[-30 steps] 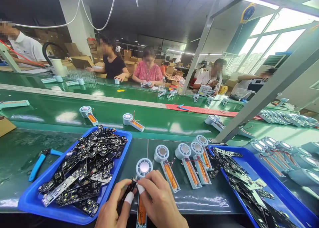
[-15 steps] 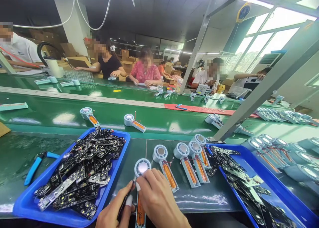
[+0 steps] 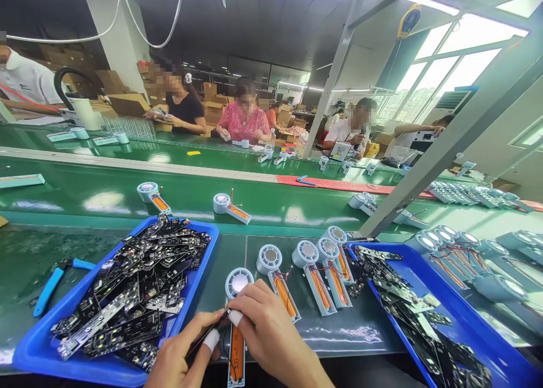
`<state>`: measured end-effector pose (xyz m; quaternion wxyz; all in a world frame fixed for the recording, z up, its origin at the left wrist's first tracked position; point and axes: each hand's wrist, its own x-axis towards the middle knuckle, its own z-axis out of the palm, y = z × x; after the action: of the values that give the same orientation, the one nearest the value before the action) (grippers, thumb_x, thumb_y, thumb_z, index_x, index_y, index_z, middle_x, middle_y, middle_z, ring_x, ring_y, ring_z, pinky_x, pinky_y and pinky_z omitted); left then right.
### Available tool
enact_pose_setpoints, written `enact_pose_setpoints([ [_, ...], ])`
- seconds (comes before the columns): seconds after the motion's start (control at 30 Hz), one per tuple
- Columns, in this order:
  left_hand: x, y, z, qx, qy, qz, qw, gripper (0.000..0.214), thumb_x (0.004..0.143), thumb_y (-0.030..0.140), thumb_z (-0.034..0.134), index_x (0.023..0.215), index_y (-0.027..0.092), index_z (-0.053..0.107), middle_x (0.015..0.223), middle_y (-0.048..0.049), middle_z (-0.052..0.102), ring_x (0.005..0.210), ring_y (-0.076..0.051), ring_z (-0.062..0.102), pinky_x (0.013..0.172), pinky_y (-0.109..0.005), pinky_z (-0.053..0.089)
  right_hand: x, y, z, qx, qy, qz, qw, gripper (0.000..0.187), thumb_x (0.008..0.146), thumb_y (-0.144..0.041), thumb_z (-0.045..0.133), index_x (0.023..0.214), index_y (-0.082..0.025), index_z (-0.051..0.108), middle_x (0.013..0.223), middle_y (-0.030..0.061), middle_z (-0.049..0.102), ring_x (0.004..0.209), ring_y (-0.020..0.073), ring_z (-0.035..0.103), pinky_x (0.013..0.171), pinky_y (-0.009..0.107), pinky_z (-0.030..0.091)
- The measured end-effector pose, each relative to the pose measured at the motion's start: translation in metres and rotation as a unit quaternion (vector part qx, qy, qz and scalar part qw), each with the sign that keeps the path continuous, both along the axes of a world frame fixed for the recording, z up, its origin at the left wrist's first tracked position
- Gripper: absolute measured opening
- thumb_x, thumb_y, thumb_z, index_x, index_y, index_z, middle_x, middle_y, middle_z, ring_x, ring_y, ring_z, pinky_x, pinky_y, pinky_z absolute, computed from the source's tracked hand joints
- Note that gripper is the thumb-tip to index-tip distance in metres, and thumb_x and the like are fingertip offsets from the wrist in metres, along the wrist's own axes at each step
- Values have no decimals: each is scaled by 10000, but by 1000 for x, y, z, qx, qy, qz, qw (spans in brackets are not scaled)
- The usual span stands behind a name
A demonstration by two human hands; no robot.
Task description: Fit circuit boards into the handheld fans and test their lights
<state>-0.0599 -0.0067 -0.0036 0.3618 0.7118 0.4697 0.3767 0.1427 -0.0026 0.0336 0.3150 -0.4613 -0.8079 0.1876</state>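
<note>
My left hand [image 3: 186,348] grips a narrow black circuit board [image 3: 208,334] between thumb and fingers, tilted up to the right. My right hand [image 3: 271,331] is closed in a pinch at the board's upper end; what lies between its fingertips is hidden. Both thumbs wear white finger covers. Under my hands lies a light blue handheld fan housing [image 3: 238,284] with a round head. Its open handle shows an orange battery [image 3: 236,357], and my right hand partly covers the neck. More circuit boards [image 3: 144,286] fill the blue tray [image 3: 202,275] at left.
Several similar fan housings [image 3: 305,254] with red wires lie to the right, beside another blue tray [image 3: 470,320] holding boards. Blue-handled pliers [image 3: 51,289] lie at far left. Behind runs a green conveyor [image 3: 190,198] bearing fans. A slanted metal post [image 3: 424,156] stands right; co-workers sit opposite.
The view has shifted slightly. Both hands stay at the board's end, the left a little lower and further left. Across the belt, a co-worker in black has raised their hands together.
</note>
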Motion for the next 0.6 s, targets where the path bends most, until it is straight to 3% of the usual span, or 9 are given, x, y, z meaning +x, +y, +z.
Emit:
enact_pose_setpoints([
  [0.13, -6, -4, -8, -21, 73, 21, 997, 394, 893, 268, 536, 1276, 299, 622, 783, 47, 775, 650, -138, 734, 703, -178, 587, 17, -13, 10, -54, 22, 36, 998, 578, 868, 68, 451, 1273, -317, 599, 1202, 32, 570, 1080, 170, 564, 955, 292, 478],
  [0.2, -8, -7, -10, -10, 106, 44, 993, 451, 909, 236, 484, 1345, 304, 576, 757, 52, 768, 625, -138, 725, 683, -191, 588, 25, -19, 8, -70, 0, 54, 996, 666, 808, 105, 440, 1245, -361, 628, 1198, 29, 531, 1086, 166, 557, 946, 288, 483],
  [0.27, -7, -8, -10, 20, 133, 45, 990, 495, 926, 215, 441, 1403, 312, 529, 867, 33, 790, 688, -145, 746, 686, -206, 596, 29, -23, 1, -80, -24, 64, 994, 697, 745, 124, 458, 1184, -375, 669, 1150, 27, 510, 1069, 171, 549, 913, 282, 487],
  [0.37, -2, -7, -11, 63, 161, 15, 985, 531, 931, 163, 413, 1435, 309, 493, 1213, 8, 745, 1018, -157, 740, 865, -226, 581, 28, -23, -11, -83, -23, 61, 994, 650, 713, 124, 493, 1086, -358, 718, 1052, 20, 510, 1006, 172, 546, 845, 265, 483],
  [0.43, 2, -8, -12, 81, 165, 17, 983, 549, 922, 112, 381, 1422, 306, 501, 1328, 17, 685, 1164, -147, 678, 957, -224, 540, 24, -20, -15, -97, 29, 54, 993, 559, 753, 102, 532, 1029, -337, 743, 1052, 17, 537, 974, 160, 562, 843, 256, 481],
  [0.53, 5, -10, -15, 94, 180, 32, 979, 553, 913, 89, 349, 1361, 331, 563, 1222, 13, 731, 1094, -147, 710, 911, -225, 565, 17, -12, -14, -129, 174, 30, 976, 351, 862, -17, 608, 990, -302, 769, 1124, 21, 626, 995, 156, 618, 907, 260, 480],
  [0.6, 4, -11, -15, 100, 209, 27, 972, 547, 909, 100, 360, 1322, 359, 609, 1102, -5, 754, 968, -162, 749, 810, -225, 597, 12, -8, -13, -149, 255, 8, 955, 208, 914, -141, 637, 975, -278, 781, 1047, 27, 695, 955, 167, 651, 871, 265, 494],
])
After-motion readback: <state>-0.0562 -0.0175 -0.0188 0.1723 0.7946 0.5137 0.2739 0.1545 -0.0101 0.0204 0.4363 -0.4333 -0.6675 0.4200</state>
